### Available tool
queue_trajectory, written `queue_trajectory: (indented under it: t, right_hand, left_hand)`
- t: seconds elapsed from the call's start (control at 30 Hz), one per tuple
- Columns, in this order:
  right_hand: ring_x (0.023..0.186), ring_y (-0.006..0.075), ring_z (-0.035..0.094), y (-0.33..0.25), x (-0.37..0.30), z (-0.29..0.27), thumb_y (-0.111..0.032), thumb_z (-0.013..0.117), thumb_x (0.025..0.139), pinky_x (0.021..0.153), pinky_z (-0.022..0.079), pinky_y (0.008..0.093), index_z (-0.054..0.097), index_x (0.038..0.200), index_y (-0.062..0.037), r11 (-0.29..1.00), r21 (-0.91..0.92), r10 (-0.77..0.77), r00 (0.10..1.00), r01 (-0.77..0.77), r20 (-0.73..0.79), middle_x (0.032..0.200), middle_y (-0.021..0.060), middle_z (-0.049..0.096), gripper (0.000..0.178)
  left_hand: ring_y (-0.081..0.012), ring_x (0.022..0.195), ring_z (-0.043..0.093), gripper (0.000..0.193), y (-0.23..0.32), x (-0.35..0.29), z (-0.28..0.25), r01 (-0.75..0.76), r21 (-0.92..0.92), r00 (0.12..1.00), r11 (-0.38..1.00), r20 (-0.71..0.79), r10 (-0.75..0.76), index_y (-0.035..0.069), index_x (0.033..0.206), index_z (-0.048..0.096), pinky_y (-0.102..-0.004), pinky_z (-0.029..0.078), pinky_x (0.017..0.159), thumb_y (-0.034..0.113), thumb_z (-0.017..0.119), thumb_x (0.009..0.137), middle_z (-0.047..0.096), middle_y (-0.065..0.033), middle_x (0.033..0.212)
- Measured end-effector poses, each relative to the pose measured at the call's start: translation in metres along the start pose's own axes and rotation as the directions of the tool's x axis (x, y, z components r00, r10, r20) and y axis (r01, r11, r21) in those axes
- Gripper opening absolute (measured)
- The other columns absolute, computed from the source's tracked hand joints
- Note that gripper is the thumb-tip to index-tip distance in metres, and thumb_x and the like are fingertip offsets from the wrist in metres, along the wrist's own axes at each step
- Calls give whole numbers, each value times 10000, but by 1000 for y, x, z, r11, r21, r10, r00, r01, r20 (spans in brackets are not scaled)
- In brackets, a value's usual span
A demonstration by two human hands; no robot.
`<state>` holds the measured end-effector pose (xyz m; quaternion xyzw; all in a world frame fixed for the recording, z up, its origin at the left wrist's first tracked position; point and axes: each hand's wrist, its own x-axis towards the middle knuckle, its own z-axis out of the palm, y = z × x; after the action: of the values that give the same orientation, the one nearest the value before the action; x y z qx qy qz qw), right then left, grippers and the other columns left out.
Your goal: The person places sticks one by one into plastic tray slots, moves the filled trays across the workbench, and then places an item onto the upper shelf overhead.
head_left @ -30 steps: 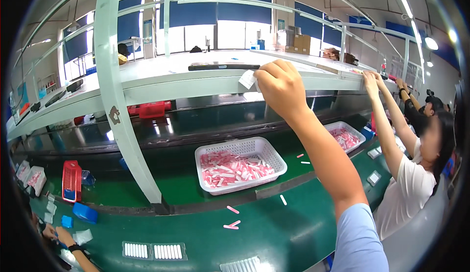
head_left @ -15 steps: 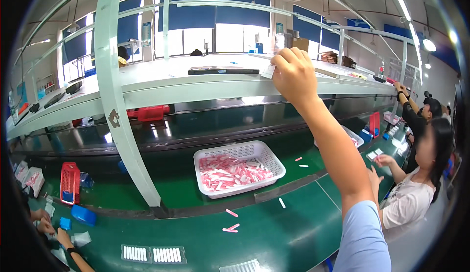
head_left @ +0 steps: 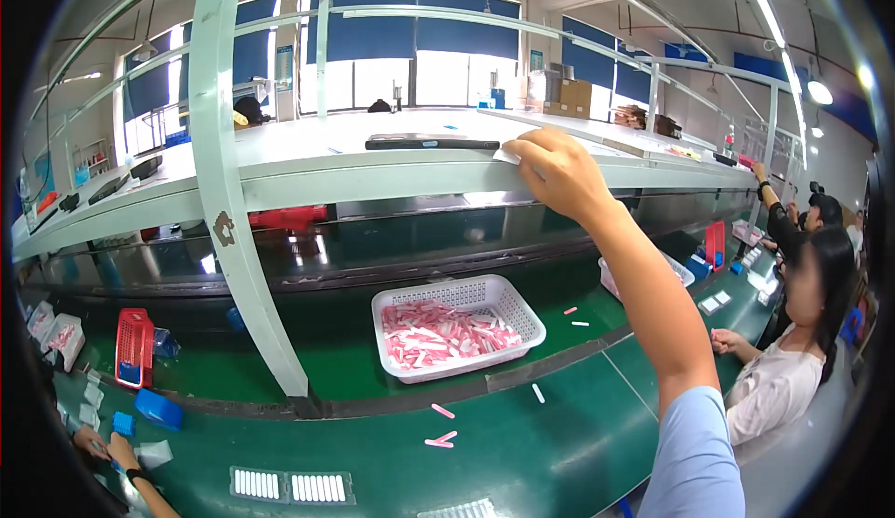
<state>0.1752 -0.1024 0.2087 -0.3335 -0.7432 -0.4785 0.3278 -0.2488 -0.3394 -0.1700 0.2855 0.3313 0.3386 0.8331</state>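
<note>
My right hand (head_left: 559,171) is raised to the front edge of the white shelf (head_left: 308,150), its fingers closed in a pinch. A small flat white piece (head_left: 506,156) sticks out from the fingertips, beside the right end of a long black flat object (head_left: 431,143) lying on the shelf. What the white piece is, I cannot make out. My left hand is out of sight. Below stands a white perforated basket (head_left: 401,375) with many pink and white strips (head_left: 438,331). Loose pink strips (head_left: 443,411) and a white strip (head_left: 538,393) lie on the green bench.
A white post (head_left: 233,229) rises left of the basket. Clear trays of white strips (head_left: 322,487) lie at the near edge. Co-workers' hands (head_left: 121,451) work at the lower left; another co-worker (head_left: 778,387) sits at right. A red basket (head_left: 133,350) stands at left.
My right hand has lowered a little toward the shelf edge, its pinched white piece now nearer the black object. The co-worker at right has drawn their hands together.
</note>
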Motion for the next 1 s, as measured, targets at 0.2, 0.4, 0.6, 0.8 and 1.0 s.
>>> queue_trajectory:
  t: [0.2,0.4,0.6,0.8,1.0]
  right_hand:
    - [897,314,679,-4,1,6,-42,694,787,808,543,407,687,967,-39,998,-57,-20,1000,20,9,935,123,702,180]
    - [879,297,674,-24,3,9,-65,702,818,787,543,391,721,891,-29,996,-15,81,991,-83,-106,903,113,696,83]
    - [888,311,664,-25,7,13,-65,692,840,795,538,402,741,864,-20,981,45,190,977,-187,-92,922,116,704,71]
    - [918,332,680,-21,15,16,-77,704,850,819,541,391,749,945,0,965,93,246,969,-246,12,989,143,724,130]
    - [1002,342,682,-27,28,6,-132,685,893,894,529,391,748,999,-4,879,202,380,891,-431,247,1064,169,727,178]
  left_hand:
    - [-133,751,618,410,-2,1,2,-2,1,999,1000,-49,2,54,1289,538,-214,406,503,137,680,913,665,-73,977]
    - [-138,762,627,422,-4,2,-1,-38,-35,999,999,-31,37,57,1289,544,-221,418,510,127,694,900,666,-69,979]
    - [-140,798,631,423,-5,3,-4,-23,-56,999,998,23,24,58,1300,538,-221,433,549,127,690,910,663,-63,996]
    - [-145,788,633,426,-5,4,-7,-22,-52,998,998,53,25,56,1306,535,-222,428,544,131,684,914,663,-64,1000]
    - [-151,778,635,419,-2,3,-4,-12,-44,1000,999,22,13,53,1303,536,-221,415,518,116,675,913,666,-70,982]
